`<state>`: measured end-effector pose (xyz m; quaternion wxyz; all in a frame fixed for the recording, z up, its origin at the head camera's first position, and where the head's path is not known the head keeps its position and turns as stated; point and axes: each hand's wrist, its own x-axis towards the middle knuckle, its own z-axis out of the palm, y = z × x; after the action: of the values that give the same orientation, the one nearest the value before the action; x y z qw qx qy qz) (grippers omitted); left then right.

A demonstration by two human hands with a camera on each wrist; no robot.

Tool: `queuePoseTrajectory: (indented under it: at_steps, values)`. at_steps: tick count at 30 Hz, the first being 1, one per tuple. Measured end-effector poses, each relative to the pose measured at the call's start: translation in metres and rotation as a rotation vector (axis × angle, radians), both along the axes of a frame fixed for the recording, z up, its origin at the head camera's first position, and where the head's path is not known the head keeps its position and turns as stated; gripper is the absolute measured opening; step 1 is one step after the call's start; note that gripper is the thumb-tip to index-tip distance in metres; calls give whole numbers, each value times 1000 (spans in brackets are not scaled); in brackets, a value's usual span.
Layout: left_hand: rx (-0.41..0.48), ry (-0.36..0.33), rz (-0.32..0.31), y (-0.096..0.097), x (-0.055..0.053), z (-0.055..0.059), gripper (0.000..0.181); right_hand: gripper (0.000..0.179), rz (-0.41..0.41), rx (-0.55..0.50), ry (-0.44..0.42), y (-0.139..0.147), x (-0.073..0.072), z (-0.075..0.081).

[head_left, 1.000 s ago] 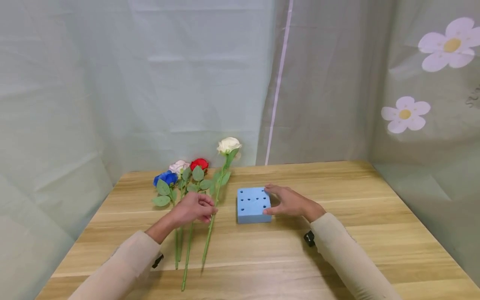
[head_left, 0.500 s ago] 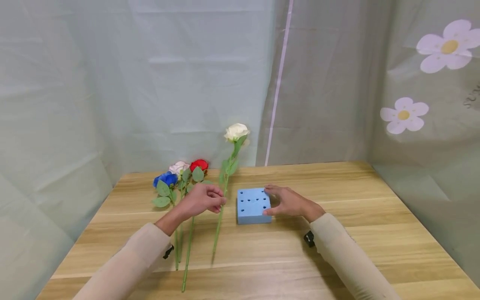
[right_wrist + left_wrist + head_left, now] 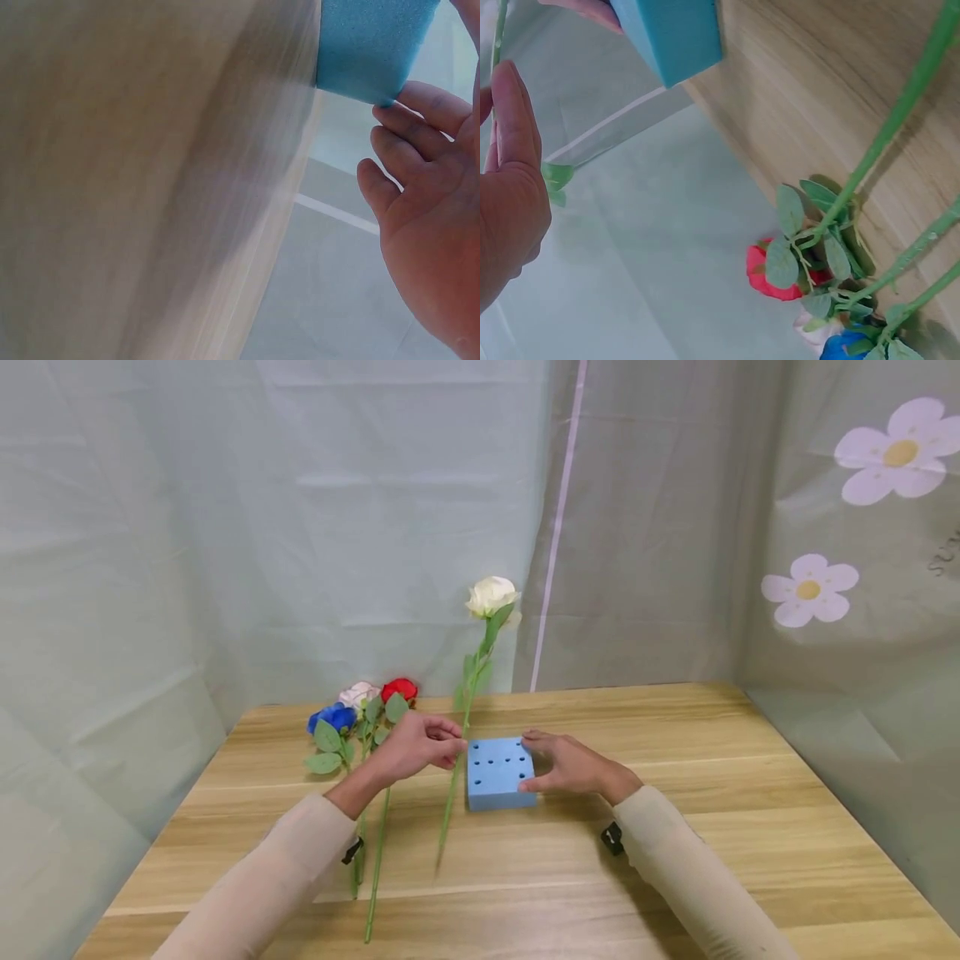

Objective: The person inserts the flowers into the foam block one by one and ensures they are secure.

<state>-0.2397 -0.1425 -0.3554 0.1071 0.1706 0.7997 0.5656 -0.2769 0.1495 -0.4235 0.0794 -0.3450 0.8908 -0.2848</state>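
A white rose (image 3: 492, 597) stands tilted in my left hand (image 3: 420, 746), which pinches its green stem between thumb and fingertips. The lower stem hangs just left of a light-blue foam block (image 3: 501, 774) with several small holes in its top. My right hand (image 3: 573, 766) holds the block by its right side, thumb at the near corner and fingers at the far one. In the right wrist view, fingers (image 3: 424, 124) touch the edge of the block (image 3: 371, 49). The left wrist view has the left hand (image 3: 510, 187) around the stem, at the frame's edge.
Left of the block, a red rose (image 3: 400, 690), a pale pink rose (image 3: 358, 695) and a blue rose (image 3: 332, 718) lie on the wooden table (image 3: 600, 893), stems toward the near edge. A fabric backdrop (image 3: 375, 527) rises behind the table.
My left hand has carried the white rose right and up, closer to the block. In the last half second, the right hand and block have shifted slightly left.
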Motion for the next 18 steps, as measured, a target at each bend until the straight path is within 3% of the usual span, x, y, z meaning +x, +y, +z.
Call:
queuePoseTrajectory:
  at_steps: [11,18]
  values:
    - [43,58,6,9,-6,9,26,90,-32,21,3,-4,2,2]
    - [61,55,52,12,-12,15,25,90,-36,9,-9,-3,1,0]
